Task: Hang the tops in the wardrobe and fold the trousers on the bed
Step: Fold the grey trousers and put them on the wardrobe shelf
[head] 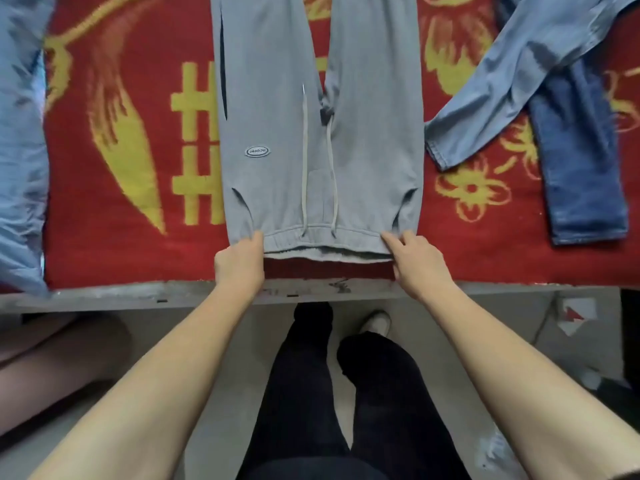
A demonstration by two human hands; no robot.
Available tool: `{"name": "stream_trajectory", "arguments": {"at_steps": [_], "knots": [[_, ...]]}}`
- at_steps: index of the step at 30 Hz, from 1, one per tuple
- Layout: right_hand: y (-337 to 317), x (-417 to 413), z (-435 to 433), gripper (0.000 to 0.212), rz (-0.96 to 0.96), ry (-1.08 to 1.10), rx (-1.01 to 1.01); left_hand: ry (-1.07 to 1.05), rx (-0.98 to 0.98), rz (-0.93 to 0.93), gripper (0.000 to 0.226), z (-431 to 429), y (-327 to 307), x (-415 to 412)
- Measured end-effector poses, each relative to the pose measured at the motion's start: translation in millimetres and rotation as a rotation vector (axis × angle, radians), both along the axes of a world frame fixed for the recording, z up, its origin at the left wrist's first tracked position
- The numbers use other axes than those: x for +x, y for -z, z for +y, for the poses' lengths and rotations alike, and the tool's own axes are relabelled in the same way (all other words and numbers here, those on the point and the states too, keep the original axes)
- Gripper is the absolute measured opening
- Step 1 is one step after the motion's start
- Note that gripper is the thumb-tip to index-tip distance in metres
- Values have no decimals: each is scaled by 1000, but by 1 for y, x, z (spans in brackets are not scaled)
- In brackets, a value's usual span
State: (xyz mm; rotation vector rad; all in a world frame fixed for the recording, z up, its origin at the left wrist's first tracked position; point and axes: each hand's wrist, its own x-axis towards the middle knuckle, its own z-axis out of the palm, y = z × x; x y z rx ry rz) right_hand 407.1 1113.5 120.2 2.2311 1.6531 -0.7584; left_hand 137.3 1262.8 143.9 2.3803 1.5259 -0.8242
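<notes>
Head: left hand (239, 263), right hand (419, 261) pinch grey trousers (277, 116).

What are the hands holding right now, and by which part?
The grey sweatpants, by the waistband: the left hand pinches its left corner, the right hand its right corner.

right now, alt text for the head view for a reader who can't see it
The left hand and right hand hold the waistband corners of grey sweatpants laid flat on a red and yellow patterned blanket. Dark blue jeans and a light blue sleeve lie to the right.
</notes>
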Motion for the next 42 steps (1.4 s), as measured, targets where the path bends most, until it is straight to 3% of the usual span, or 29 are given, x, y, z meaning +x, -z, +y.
{"name": "stream_trajectory", "arguments": {"at_steps": [7,11,14,16,20,26,28,33,35,38,40,42], "knots": [[51,-23,-21,49,-6,34,-136,-32,-193,123,37,-43,55,-19],[62,-28,-27,47,32,14,-219,-135,-297,92,37,-59,73,-19],[66,-27,-22,54,18,-26,-228,-137,-271,48,21,-59,72,-14],[68,-25,-20,55,-8,-63,-200,-22,-235,88,19,-52,70,-8],[70,-24,-19,43,-64,-162,-147,129,-220,231,52,-30,75,1],[72,-28,-23,45,-96,-190,-206,162,-225,314,72,-39,89,-7],[76,-22,-20,54,-28,-188,-291,121,-282,304,69,-41,90,-9],[76,9,35,73,175,-33,-535,-36,-367,249,37,-1,93,14],[75,20,59,71,166,97,-384,-83,-298,205,41,33,96,26],[83,35,91,46,59,321,82,-211,-116,7,38,84,102,37],[89,48,112,41,2,392,276,-169,47,-158,33,114,107,46],[97,59,133,47,-86,335,324,-34,113,-231,43,144,114,57]]}}
